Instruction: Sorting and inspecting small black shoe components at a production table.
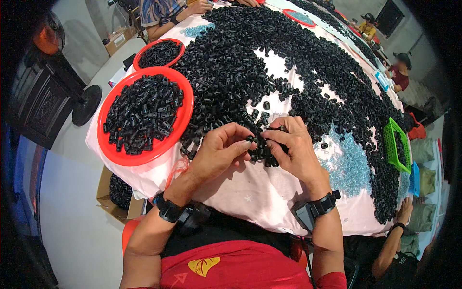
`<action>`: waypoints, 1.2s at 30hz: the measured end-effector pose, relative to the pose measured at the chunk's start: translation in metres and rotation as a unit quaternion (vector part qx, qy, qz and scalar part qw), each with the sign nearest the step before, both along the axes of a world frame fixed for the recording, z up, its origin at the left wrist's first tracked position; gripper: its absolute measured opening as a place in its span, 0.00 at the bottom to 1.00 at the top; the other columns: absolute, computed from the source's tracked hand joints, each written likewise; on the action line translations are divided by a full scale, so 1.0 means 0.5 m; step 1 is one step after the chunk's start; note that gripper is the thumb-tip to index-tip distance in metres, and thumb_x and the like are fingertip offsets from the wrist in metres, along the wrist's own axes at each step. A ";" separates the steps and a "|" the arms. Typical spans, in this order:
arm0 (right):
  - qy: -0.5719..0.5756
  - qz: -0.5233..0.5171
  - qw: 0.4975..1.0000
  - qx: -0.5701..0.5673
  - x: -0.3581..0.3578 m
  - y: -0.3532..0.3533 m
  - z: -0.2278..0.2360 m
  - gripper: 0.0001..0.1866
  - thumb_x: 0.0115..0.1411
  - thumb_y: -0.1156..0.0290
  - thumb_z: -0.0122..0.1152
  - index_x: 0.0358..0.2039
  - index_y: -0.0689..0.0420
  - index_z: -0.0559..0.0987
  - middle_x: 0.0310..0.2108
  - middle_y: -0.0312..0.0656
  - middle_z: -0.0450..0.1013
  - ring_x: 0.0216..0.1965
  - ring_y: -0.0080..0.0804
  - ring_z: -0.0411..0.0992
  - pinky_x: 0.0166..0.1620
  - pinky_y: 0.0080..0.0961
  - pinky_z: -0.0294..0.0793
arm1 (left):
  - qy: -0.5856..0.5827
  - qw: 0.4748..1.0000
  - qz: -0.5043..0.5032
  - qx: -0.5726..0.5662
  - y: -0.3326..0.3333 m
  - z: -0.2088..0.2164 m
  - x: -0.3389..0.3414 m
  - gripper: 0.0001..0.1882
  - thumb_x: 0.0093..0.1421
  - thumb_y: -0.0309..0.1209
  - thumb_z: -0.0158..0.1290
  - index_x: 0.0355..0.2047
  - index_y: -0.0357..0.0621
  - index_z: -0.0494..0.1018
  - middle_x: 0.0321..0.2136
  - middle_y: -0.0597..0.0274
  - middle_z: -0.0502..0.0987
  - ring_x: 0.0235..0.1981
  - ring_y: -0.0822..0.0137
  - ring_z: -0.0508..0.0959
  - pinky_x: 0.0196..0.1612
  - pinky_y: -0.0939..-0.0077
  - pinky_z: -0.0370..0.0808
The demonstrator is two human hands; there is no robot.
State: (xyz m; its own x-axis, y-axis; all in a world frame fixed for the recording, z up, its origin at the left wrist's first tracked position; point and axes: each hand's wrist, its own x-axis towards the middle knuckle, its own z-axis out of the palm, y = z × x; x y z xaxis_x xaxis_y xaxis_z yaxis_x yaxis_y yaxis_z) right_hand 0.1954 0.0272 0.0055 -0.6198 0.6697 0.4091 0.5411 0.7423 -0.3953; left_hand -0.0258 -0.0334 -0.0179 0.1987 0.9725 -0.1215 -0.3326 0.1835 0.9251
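My left hand [217, 149] pinches a small black plastic piece [250, 138] between thumb and forefinger. Close to its right, my right hand [297, 148] has its fingers curled together, closed on a small black part whose shape is mostly hidden. Both hands are over the near edge of a wide heap of black plastic pieces [226, 86], many of them short and tube-like. Several loose ones lie right under my fingers. A heap of small clear bluish pieces [344, 161] lies to the right of my right hand.
Left of my hands stands a red round tray [188, 113] of assembled-looking black pieces; behind it is a smaller red tray [181, 52] of thin black parts. A green basket [408, 153] sits at the right edge. Co-workers sit around the cloth-covered table [245, 192]. A cardboard box [108, 197] stands below.
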 end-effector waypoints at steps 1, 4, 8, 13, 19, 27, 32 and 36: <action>-0.009 0.009 1.000 0.011 0.002 0.002 0.001 0.12 0.53 0.75 0.66 0.39 0.57 0.85 0.41 0.44 0.73 0.43 0.44 0.69 0.48 0.37 0.69 | 0.008 1.000 -0.003 -0.002 0.001 0.002 -0.001 0.08 0.67 0.25 0.56 0.46 0.41 0.73 0.38 0.62 0.82 0.31 0.78 0.79 0.30 0.86 0.75; -0.020 0.018 1.000 0.015 -0.003 0.000 0.004 0.12 0.53 0.75 0.67 0.39 0.57 0.85 0.43 0.45 0.72 0.45 0.44 0.69 0.49 0.37 0.69 | 0.010 1.000 -0.002 -0.009 0.002 -0.001 -0.001 0.08 0.67 0.25 0.56 0.45 0.41 0.73 0.37 0.62 0.82 0.31 0.78 0.79 0.30 0.85 0.75; -0.018 0.012 1.000 0.009 -0.006 0.003 -0.005 0.12 0.52 0.74 0.67 0.39 0.57 0.86 0.43 0.44 0.73 0.46 0.45 0.69 0.50 0.37 0.70 | 0.003 1.000 -0.001 -0.019 0.000 -0.002 0.002 0.07 0.67 0.25 0.56 0.45 0.42 0.73 0.37 0.62 0.81 0.31 0.78 0.79 0.31 0.84 0.75; -0.011 0.018 1.000 0.000 -0.014 0.005 -0.001 0.11 0.51 0.75 0.68 0.37 0.57 0.86 0.43 0.45 0.73 0.47 0.46 0.70 0.51 0.38 0.70 | 0.001 1.000 0.000 -0.025 -0.002 0.003 0.004 0.06 0.67 0.25 0.55 0.44 0.42 0.73 0.36 0.64 0.81 0.31 0.78 0.78 0.31 0.84 0.75; 0.008 0.015 1.000 -0.006 -0.019 0.004 -0.007 0.10 0.50 0.76 0.68 0.35 0.58 0.86 0.42 0.45 0.73 0.47 0.46 0.70 0.51 0.38 0.70 | 0.004 0.999 0.032 -0.005 -0.002 -0.011 0.005 0.06 0.68 0.27 0.55 0.44 0.43 0.74 0.35 0.66 0.80 0.29 0.80 0.77 0.29 0.86 0.73; 0.005 0.016 1.000 -0.009 -0.019 0.004 -0.008 0.09 0.50 0.76 0.67 0.35 0.59 0.85 0.41 0.45 0.74 0.46 0.46 0.70 0.50 0.38 0.70 | 0.022 0.999 0.025 0.009 0.000 -0.015 0.005 0.06 0.68 0.27 0.55 0.44 0.43 0.75 0.35 0.68 0.80 0.30 0.80 0.78 0.29 0.86 0.73; 0.028 0.014 0.999 0.010 -0.011 0.011 -0.018 0.09 0.50 0.77 0.67 0.34 0.59 0.84 0.41 0.45 0.74 0.45 0.46 0.71 0.49 0.38 0.71 | 0.015 1.000 0.017 0.014 0.001 -0.017 0.001 0.06 0.68 0.26 0.55 0.44 0.42 0.75 0.37 0.68 0.81 0.31 0.80 0.79 0.30 0.86 0.74; 0.023 0.022 0.999 0.002 -0.024 0.003 -0.008 0.08 0.50 0.78 0.67 0.34 0.59 0.83 0.41 0.45 0.74 0.45 0.47 0.71 0.49 0.38 0.71 | 0.050 0.998 0.017 0.025 0.003 -0.017 0.001 0.06 0.68 0.25 0.54 0.44 0.42 0.74 0.38 0.67 0.81 0.33 0.80 0.79 0.31 0.86 0.74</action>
